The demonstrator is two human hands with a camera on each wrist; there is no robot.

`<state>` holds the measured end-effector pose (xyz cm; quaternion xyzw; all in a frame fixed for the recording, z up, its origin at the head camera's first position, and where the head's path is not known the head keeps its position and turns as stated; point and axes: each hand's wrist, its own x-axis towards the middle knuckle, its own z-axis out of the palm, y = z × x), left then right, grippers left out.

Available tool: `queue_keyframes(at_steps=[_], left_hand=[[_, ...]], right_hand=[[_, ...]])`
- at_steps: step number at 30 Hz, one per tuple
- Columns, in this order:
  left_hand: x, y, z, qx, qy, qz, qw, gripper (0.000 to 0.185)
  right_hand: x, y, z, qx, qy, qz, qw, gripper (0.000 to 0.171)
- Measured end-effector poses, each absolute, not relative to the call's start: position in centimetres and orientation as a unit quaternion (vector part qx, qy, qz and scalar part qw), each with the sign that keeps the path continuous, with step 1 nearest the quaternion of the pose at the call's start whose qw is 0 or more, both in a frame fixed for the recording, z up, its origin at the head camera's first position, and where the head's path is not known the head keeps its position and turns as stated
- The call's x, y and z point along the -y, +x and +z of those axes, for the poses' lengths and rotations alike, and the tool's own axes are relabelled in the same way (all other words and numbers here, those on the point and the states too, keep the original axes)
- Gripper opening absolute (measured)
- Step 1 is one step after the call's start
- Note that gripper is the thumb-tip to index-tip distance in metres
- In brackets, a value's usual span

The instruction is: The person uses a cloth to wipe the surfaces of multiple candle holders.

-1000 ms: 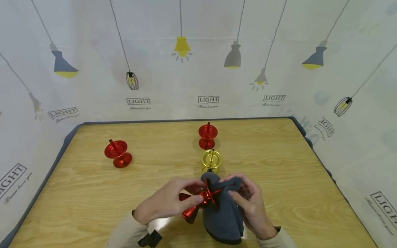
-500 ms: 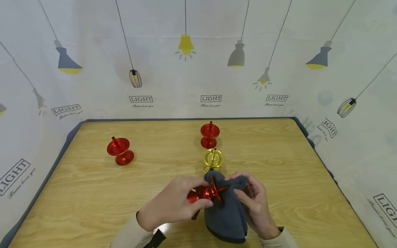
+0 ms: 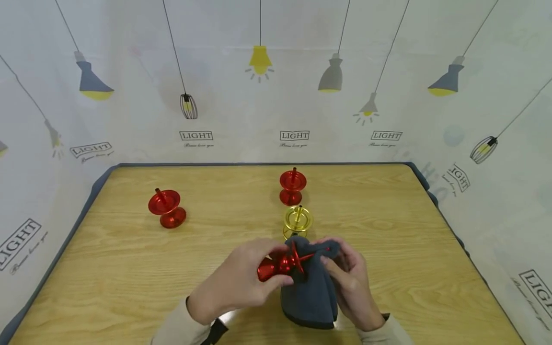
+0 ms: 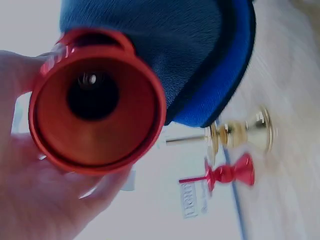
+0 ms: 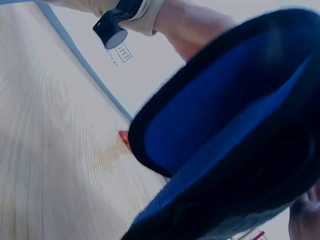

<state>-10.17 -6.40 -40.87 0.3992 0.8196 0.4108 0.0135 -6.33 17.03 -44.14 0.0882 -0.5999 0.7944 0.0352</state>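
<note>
My left hand (image 3: 239, 278) grips a red candlestick (image 3: 286, 263) around its base and stem. It is tipped on its side, spike pointing right. In the left wrist view the candlestick's hollow base (image 4: 90, 145) faces the camera. My right hand (image 3: 351, 290) pinches a grey-blue cloth (image 3: 306, 299) over the far end of the spike. The cloth hangs down in front of the candlestick's dish, and its bright blue underside (image 5: 200, 110) shows in the right wrist view. Most of the right fingers are hidden behind the cloth.
Just beyond the hands a gold candlestick (image 3: 298, 219) stands upright, with a red candlestick (image 3: 292, 184) behind it. Another red candlestick (image 3: 168, 207) stands at the left on the wooden table (image 3: 215, 191). A cloth backdrop (image 3: 224, 96) printed with lamps encloses the table.
The left hand has turned the candlestick slightly, so its base swings up behind the fingers. The cloth has shifted along the spike, and a little red now shows near its end.
</note>
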Motion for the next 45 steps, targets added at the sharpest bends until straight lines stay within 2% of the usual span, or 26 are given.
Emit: queue_keyframes(at_steps=[2,4,6,8,11,15,17,19,21,24,26,30,32,35,37,39,40,42,45], left_hand=[[6.1,-9.8,-41.0,-0.836,0.401,0.365,-0.081,0.049],[5.9,-9.6,-41.2,-0.847,0.394,0.327,-0.14,0.051],[5.9,-9.6,-41.2,-0.854,0.388,0.303,-0.166,0.051],[6.1,-9.9,-41.1,-0.857,0.389,0.296,-0.16,0.046],[6.6,-10.5,-41.0,-0.846,0.406,0.338,-0.077,0.036],[7.5,-11.7,-41.4,-0.792,0.396,0.446,0.132,0.023],[7.9,-12.5,-41.9,-0.753,0.391,0.483,0.218,0.025],[8.1,-13.0,-42.2,-0.724,0.39,0.499,0.274,0.033],[8.1,-13.2,-42.3,-0.713,0.386,0.504,0.299,0.037],[7.7,-12.7,-42.1,-0.743,0.372,0.495,0.253,0.033],[7.2,-12.1,-41.9,-0.772,0.378,0.481,0.173,0.03],[6.2,-11.0,-41.8,-0.822,0.392,0.412,-0.014,0.04],[5.8,-10.6,-41.9,-0.839,0.389,0.371,-0.082,0.045],[5.6,-10.2,-41.9,-0.853,0.381,0.333,-0.13,0.046],[5.6,-10.1,-41.9,-0.853,0.386,0.323,-0.139,0.043],[5.8,-10.3,-41.9,-0.845,0.398,0.337,-0.118,0.038],[5.9,-10.5,-41.8,-0.838,0.404,0.358,-0.084,0.035],[6.3,-11.0,-41.8,-0.819,0.406,0.405,0.004,0.03],[7.0,-12.0,-42.0,-0.768,0.39,0.479,0.166,0.023]], right_hand=[[-16.7,-6.3,-43.9,0.591,0.054,0.804,0.036,0.025],[-16.2,-6.4,-43.7,0.579,0.041,0.813,0.038,0.025],[-15.9,-6.6,-43.6,0.572,0.038,0.819,0.038,0.025],[-15.8,-6.6,-43.6,0.572,0.047,0.818,0.038,0.026],[-16.0,-6.6,-43.7,0.589,0.064,0.805,0.025,0.026],[-16.3,-6.5,-44.0,0.61,0.096,0.787,0.001,0.024],[-16.5,-6.4,-44.1,0.611,0.12,0.782,-0.002,0.026],[-16.5,-6.4,-44.3,0.606,0.14,0.783,-0.003,0.029],[-16.5,-6.3,-44.4,0.602,0.144,0.786,-0.001,0.03],[-16.4,-6.3,-44.4,0.597,0.106,0.795,0.005,0.026],[-16.4,-6.3,-44.3,0.594,0.064,0.802,0.01,0.024],[-16.2,-6.3,-44.1,0.582,0.001,0.813,0.017,0.023],[-16.1,-6.3,-44.0,0.575,-0.011,0.818,0.019,0.024],[-16.0,-6.3,-43.9,0.568,-0.014,0.822,0.022,0.024],[-16.1,-6.3,-43.9,0.569,-0.007,0.822,0.02,0.025],[-16.2,-6.3,-44.1,0.574,0.007,0.819,0.014,0.024],[-16.3,-6.3,-44.1,0.576,0.015,0.817,0.009,0.024],[-16.6,-6.3,-44.4,0.585,0.041,0.81,0.0,0.025],[-17.0,-6.2,-44.7,0.594,0.086,0.8,-0.009,0.027]])
